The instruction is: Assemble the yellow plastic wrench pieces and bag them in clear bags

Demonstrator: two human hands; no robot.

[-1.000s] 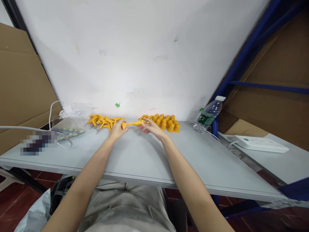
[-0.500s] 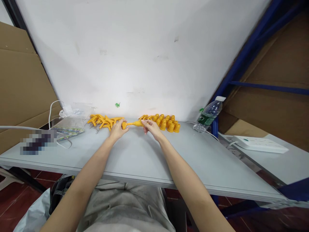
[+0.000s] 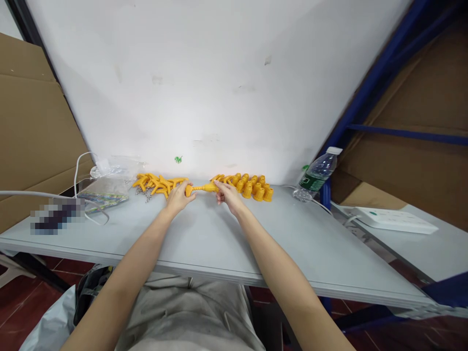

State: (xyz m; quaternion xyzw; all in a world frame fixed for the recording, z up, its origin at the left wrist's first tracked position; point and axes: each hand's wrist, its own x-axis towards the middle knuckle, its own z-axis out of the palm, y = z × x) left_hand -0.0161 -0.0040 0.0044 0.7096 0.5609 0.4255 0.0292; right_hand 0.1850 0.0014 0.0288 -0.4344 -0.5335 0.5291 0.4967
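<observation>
Rod [image 3: 209,187], yellow, ribbed, L of cups [image 3: 258,193]; L hand [image 3: 178,196] fingers grip its L end, R hand [image 3: 228,194] fingers pinch the other. Apparently 1 pc. underway; cups & branched pcs. [image 3: 160,185], farther L of cups, lie loose.

Scuffed white wall panel [image 3: 219,87], brightest low-center, behind gray worktable [image 3: 212,239]. Blue metal frame [image 3: 367,87] right, brown cardboard [image 3: 420,180] behind it. More cardboard [image 3: 32,122] far left, black post [image 3: 22,22] beside. Dark red tile floor [image 3: 20,307] below.
</observation>
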